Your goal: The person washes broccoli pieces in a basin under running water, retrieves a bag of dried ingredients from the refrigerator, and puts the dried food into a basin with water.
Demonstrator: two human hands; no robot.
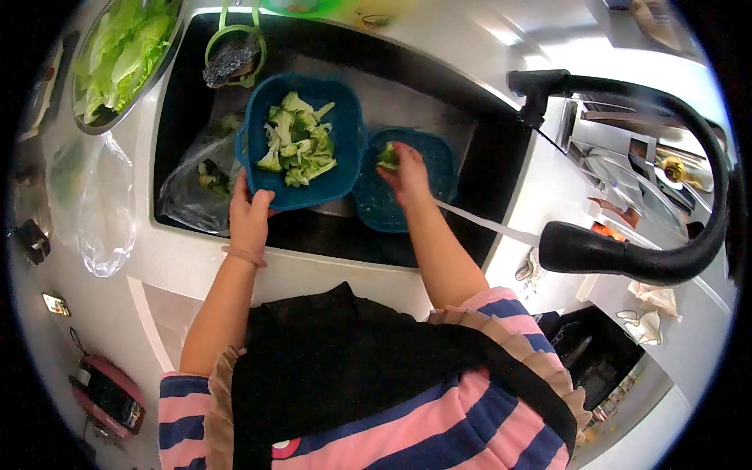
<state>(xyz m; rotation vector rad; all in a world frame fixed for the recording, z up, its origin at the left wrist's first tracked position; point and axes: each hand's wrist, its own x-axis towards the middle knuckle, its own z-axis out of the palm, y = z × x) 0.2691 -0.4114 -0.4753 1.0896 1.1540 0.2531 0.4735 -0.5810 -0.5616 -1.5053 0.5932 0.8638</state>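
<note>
"Where is the broccoli (301, 149)?"
"Mostly heaped in the blue bowl (348, 129), over the dark sink (337, 249). The left hand (249, 215) grips its near rim; I can't tell whether the bowl also rests on something."
"And the right hand (409, 176)?"
"Well apart from the left, over a second blue tub (443, 164), its fingers closed on a green floret (387, 157)."
"Anything in the way?"
"A stream of water (489, 222) from the black tap (583, 252) reaches its wrist. On the other side, a clear bag (188, 196) with more green pieces crowds the bowl's left edge."
"What else is around?"
"A green ring (264, 55) with a dark, crinkled bundle (233, 60), just beyond the bowl. Lettuce leaves (129, 55) lie past the sink's left end, with a crumpled clear plastic sheet (106, 215) nearer the person."
</note>
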